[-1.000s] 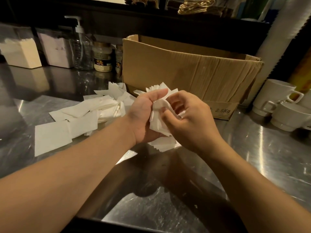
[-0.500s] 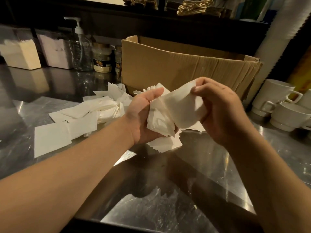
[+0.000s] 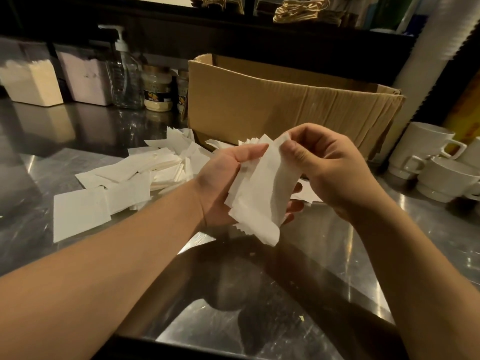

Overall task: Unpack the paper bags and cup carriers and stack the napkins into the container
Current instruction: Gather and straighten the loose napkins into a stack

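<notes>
From my feed I see the left hand (image 3: 223, 183) held above the steel worktop (image 3: 324, 255), palm turned up, its fingers (image 3: 294, 188) curled under a small stack of white napkins (image 3: 244, 203) with the thumb lying across the stack's top edge. The right hand (image 3: 327, 165) pinches the upper corner of 1 napkin (image 3: 270, 183) between thumb and forefinger, and that sheet hangs down over the front of the stack, its lower edge bent loosely. To the left, a loose heap of napkins (image 3: 130, 183) is spread flat on the worktop, reaching back to the foot of the open cardboard box (image 3: 259, 100) that stands just behind the hands. Along the back left stand 2 containers (image 3: 33, 81) holding what look like stacked napkins, a clear pump bottle (image 3: 124, 74) and a jar (image 3: 157, 92) beside it. White mugs (image 3: 426, 152) sit at the right edge, near the box's corner. I cannot tell what the box holds.
</notes>
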`<state>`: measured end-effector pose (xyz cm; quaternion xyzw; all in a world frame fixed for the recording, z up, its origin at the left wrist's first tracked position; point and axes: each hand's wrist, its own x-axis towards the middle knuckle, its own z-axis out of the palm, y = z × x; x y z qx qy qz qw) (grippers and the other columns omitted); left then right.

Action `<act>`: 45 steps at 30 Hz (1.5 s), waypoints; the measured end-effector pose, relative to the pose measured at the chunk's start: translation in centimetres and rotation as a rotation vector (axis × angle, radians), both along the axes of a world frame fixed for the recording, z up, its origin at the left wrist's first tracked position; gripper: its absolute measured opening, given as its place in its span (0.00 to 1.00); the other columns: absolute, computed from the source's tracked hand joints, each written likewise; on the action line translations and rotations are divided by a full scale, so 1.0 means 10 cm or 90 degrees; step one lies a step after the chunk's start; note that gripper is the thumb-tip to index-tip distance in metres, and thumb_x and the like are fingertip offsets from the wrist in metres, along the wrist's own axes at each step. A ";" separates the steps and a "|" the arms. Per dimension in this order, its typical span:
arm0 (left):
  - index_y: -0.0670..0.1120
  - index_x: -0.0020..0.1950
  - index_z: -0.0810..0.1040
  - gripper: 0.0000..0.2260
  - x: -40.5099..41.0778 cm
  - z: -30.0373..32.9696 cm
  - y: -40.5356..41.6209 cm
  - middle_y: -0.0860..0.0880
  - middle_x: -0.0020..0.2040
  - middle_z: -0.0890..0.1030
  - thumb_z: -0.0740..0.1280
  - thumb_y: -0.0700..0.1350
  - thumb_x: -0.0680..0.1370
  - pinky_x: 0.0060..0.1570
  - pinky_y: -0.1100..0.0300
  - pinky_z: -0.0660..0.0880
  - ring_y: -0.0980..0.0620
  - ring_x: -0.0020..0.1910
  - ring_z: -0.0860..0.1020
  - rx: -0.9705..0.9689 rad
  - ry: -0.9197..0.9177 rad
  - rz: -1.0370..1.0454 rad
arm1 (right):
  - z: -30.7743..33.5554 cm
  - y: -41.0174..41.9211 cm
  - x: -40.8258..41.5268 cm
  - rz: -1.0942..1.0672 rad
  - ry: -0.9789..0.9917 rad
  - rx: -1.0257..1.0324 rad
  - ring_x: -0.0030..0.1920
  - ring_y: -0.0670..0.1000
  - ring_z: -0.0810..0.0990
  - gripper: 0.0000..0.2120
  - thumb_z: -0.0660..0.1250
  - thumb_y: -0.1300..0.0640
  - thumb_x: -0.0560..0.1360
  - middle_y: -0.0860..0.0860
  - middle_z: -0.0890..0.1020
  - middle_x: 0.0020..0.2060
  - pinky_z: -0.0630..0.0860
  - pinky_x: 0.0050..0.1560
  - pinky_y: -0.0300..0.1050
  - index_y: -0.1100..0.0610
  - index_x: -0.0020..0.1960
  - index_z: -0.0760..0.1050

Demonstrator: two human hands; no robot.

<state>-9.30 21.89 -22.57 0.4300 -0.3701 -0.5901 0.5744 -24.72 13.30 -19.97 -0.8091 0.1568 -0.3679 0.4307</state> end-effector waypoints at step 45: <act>0.44 0.66 0.74 0.26 0.16 -0.01 -0.08 0.42 0.51 0.79 0.69 0.50 0.68 0.57 0.44 0.77 0.42 0.50 0.78 0.012 0.099 0.103 | 0.02 0.08 0.05 0.000 -0.016 0.199 0.32 0.50 0.78 0.09 0.64 0.59 0.83 0.50 0.82 0.32 0.77 0.33 0.45 0.54 0.53 0.83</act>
